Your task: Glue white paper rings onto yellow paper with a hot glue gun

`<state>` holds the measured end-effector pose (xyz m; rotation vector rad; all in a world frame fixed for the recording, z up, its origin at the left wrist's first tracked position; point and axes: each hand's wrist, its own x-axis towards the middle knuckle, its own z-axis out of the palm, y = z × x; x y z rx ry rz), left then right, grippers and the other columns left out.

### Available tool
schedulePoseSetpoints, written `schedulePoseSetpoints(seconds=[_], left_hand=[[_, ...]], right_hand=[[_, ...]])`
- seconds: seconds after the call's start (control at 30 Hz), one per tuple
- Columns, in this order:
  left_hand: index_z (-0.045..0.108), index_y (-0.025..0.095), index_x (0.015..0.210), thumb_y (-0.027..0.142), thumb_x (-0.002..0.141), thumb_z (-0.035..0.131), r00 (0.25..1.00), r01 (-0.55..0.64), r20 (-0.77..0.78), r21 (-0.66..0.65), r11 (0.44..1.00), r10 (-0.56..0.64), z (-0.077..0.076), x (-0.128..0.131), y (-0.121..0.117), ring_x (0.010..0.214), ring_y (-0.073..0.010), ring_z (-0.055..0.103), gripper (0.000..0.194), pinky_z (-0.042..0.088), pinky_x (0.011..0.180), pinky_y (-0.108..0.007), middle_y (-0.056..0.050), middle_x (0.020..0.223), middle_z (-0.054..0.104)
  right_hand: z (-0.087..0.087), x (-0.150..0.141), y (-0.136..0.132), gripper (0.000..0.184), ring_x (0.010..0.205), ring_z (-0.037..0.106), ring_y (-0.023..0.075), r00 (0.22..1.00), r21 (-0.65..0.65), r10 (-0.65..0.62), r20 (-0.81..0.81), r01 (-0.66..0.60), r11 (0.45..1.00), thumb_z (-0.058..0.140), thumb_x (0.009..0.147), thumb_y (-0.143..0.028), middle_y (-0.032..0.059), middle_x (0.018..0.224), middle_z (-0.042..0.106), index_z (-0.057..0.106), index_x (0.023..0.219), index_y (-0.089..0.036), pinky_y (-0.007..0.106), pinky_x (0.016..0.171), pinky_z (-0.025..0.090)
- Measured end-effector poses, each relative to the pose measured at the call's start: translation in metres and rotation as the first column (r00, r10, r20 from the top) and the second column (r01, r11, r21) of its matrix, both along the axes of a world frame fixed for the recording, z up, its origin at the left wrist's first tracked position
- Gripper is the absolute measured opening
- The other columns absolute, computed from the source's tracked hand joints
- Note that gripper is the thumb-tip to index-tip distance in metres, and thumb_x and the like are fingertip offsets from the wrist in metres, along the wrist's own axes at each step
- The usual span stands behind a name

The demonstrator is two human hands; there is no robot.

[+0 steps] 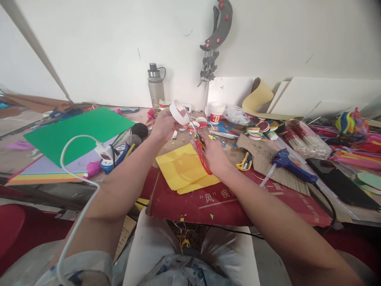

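Observation:
My left hand is closed on a white paper ring, held up above the table. In my right hand is a pair of scissors with red handles. Its blades point up and away from me, at the right edge of the ring; whether they touch the paper I cannot tell. Below both hands, several yellow paper sheets lie stacked on a red printed board. The fingertips of my right hand are partly hidden behind the scissor handles.
A blue glue gun and a yellow utility knife lie to the right, beside a black phone. Coloured sheets, the top one green, spread left. A bottle and paper cup stand behind. A white cable crosses my left arm.

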<state>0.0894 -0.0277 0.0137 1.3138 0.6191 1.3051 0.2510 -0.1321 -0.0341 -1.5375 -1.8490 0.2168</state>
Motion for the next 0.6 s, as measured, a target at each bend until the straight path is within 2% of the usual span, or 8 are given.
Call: schedulePoseSetpoints(seconds=[0.27,0.37,0.43,0.53,0.6], left_hand=[[0.060,0.015,0.075,0.038,0.077,0.096,1.000,0.004,-0.026,-0.069,0.998,-0.006,0.0016,-0.0023,0.0016,0.049,-0.0067,0.061,0.043,0.050,0.046,-0.016,0.002,0.064,0.066],[0.060,0.016,0.074,0.040,0.078,0.094,1.000,0.003,-0.006,-0.053,0.999,-0.004,-0.0004,-0.0037,0.0028,0.054,-0.0094,0.064,0.042,0.053,0.048,-0.018,0.001,0.065,0.067],[0.058,0.018,0.073,0.040,0.078,0.094,0.999,-0.037,0.024,-0.031,0.999,0.037,-0.0018,-0.0047,0.0044,0.056,-0.0105,0.065,0.042,0.054,0.050,-0.019,0.002,0.063,0.064],[0.056,0.019,0.073,0.037,0.079,0.094,0.993,-0.111,0.033,0.013,0.994,0.110,-0.0027,-0.0061,0.0066,0.053,-0.0098,0.062,0.043,0.055,0.051,-0.020,0.004,0.061,0.062],[0.055,0.019,0.073,0.035,0.078,0.095,0.993,-0.118,0.017,0.031,0.993,0.118,-0.0027,-0.0062,0.0069,0.051,-0.0091,0.061,0.044,0.054,0.050,-0.020,0.005,0.061,0.062]], right_hand=[[0.0007,-0.0004,-0.0008,0.038,0.081,0.076,0.0320,1.000,-0.002,-0.009,0.028,0.010,1.000,0.047,0.109,-0.048,0.0154,0.091,0.081,0.069,0.121,-0.019,0.033,0.068,0.041],[0.0014,-0.0007,-0.0017,0.039,0.080,0.075,0.0307,1.000,-0.011,-0.008,0.029,0.008,1.000,0.046,0.110,-0.049,0.0146,0.090,0.081,0.069,0.121,-0.020,0.033,0.069,0.040],[0.0019,-0.0008,-0.0021,0.038,0.079,0.075,0.0299,1.000,-0.018,0.000,0.026,0.000,1.000,0.046,0.110,-0.050,0.0145,0.091,0.081,0.069,0.119,-0.020,0.033,0.069,0.040],[0.0020,-0.0009,-0.0021,0.036,0.079,0.074,0.0296,1.000,-0.025,0.001,0.030,0.000,1.000,0.048,0.110,-0.049,0.0148,0.090,0.081,0.069,0.117,-0.020,0.032,0.068,0.040],[0.0018,-0.0011,-0.0022,0.036,0.079,0.074,0.0298,0.999,-0.024,-0.001,0.038,0.002,1.000,0.048,0.109,-0.049,0.0149,0.089,0.080,0.068,0.116,-0.020,0.032,0.068,0.040]])
